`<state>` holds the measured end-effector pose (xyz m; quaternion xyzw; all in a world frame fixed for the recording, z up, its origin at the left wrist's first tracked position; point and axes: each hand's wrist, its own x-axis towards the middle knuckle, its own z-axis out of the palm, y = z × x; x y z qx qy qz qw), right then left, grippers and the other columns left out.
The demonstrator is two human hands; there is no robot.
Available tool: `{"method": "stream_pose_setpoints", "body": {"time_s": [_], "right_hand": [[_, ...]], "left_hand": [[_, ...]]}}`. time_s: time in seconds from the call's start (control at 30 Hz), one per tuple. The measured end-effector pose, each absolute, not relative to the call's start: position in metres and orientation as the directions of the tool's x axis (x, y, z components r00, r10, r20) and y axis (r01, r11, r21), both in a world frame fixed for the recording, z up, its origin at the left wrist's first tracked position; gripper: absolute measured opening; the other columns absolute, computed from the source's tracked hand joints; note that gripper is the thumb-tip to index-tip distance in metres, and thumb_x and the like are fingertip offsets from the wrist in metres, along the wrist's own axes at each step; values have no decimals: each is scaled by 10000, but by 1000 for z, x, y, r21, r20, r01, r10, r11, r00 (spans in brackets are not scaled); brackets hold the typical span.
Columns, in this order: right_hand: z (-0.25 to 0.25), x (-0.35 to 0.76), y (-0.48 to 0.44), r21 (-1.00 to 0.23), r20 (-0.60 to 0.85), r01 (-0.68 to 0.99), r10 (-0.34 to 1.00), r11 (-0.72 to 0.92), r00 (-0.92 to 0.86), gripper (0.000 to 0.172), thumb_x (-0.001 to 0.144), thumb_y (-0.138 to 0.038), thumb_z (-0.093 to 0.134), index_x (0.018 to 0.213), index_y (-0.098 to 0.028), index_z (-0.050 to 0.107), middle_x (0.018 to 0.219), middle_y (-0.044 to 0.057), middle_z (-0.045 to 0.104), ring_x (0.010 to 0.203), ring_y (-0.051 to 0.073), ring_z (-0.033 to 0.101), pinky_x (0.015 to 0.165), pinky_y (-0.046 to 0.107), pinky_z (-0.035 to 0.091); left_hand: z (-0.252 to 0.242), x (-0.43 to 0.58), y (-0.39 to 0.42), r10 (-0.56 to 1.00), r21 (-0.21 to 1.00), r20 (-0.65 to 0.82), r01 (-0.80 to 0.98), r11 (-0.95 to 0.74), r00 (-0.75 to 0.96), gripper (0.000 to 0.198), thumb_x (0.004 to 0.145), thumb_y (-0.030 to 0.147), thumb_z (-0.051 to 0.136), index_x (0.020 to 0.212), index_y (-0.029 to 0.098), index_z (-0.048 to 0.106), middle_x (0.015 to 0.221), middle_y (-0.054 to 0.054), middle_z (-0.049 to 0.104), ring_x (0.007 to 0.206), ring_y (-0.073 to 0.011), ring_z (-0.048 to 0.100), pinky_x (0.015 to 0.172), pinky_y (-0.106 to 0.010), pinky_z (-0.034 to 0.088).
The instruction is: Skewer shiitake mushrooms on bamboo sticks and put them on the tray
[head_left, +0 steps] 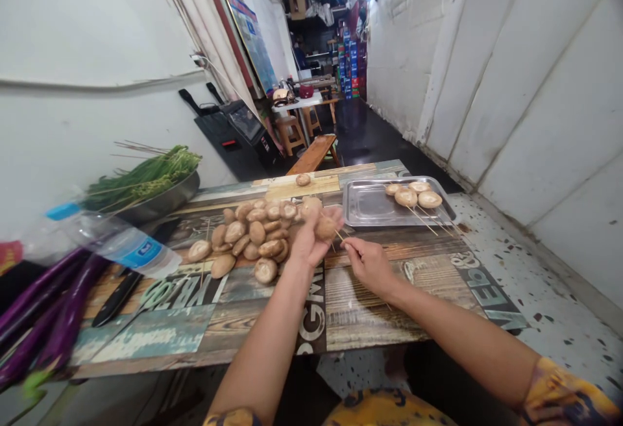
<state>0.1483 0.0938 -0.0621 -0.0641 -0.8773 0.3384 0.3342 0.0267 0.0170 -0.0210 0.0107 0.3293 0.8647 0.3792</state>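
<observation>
- One left hand (315, 239), palm turned up, curls loosely around two mushroom caps (326, 227), above the table (272, 328) and just beside the right edge of the pile.
- One right hand (367, 265) pinches thin skewer sticks (340, 235) narrowly between thumb and fingers, at the lower cap; whether one stick or two, I cannot tell.
- One pile of loose mushrooms (257, 233) lies left of the hands, more than fifteen, overlapping too much for an exact count.
- One lone mushroom (302, 180) sits behind the pile, apart from it.
- One metal tray (365, 204), beyond the right hand, carries four skewered caps (405, 197) at its right end, sticks poking over the near rim.
- Further left: one bowl (168, 202) of greens (146, 178), one blue-capped bottle (126, 244), one black-handled knife (115, 300), at least three eggplants (65, 312).
</observation>
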Motion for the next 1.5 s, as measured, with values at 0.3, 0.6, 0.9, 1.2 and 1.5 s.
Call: {"method": "stream_pose_setpoints", "body": {"time_s": [0.3, 0.6, 0.9, 1.2, 1.5], "right_hand": [[-65, 148, 95, -609, 570, -92, 353, 788, -742, 260, 902, -197, 399, 793, -173, 634, 675, 49, 662, 586, 146, 576, 590, 240, 388], [-61, 150, 102, -656, 564, -137, 362, 743, -742, 249, 909, -222, 418, 866, -169, 657, 754, 67, 696, 639, 155, 607, 625, 243, 411], [-63, 154, 94, -629, 501, -122, 281, 767, -819, 257, 912, -216, 411, 786, -182, 634, 651, 26, 644, 562, 128, 532, 564, 234, 339], [-64, 156, 92, -592, 523, -100, 287, 800, -802, 251, 913, -203, 400, 767, -193, 604, 645, 21, 628, 554, 128, 516, 567, 242, 322], [-64, 154, 92, -600, 529, -98, 302, 794, -793, 259, 915, -206, 394, 707, -202, 548, 604, 6, 578, 530, 120, 470, 556, 243, 306]], "left_hand": [[-35, 39, 24, 720, 709, -221, -615, -344, -658, 82, 825, 79, 584, 883, 84, 643, 907, -111, 712, 884, -180, 693, 920, -349, 530], [-19, 29, 14, 701, 639, -163, -616, -461, -694, 588, 847, 658, 406, 995, 128, 614, 1078, -178, 669, 1058, -285, 640, 854, -449, 544], [-21, 7, 8, 487, 591, -135, -465, -659, -863, 142, 919, 212, 505, 894, 120, 610, 864, -70, 705, 864, -163, 687, 948, -470, 503], [-22, 11, 10, 483, 624, -124, -446, -641, -867, 128, 909, 197, 519, 863, 119, 608, 824, -59, 696, 828, -151, 681, 944, -498, 497], [-22, 20, 14, 500, 692, -120, -433, -578, -858, 154, 908, 210, 512, 844, 122, 622, 781, -47, 679, 771, -147, 677, 938, -452, 504]]}}
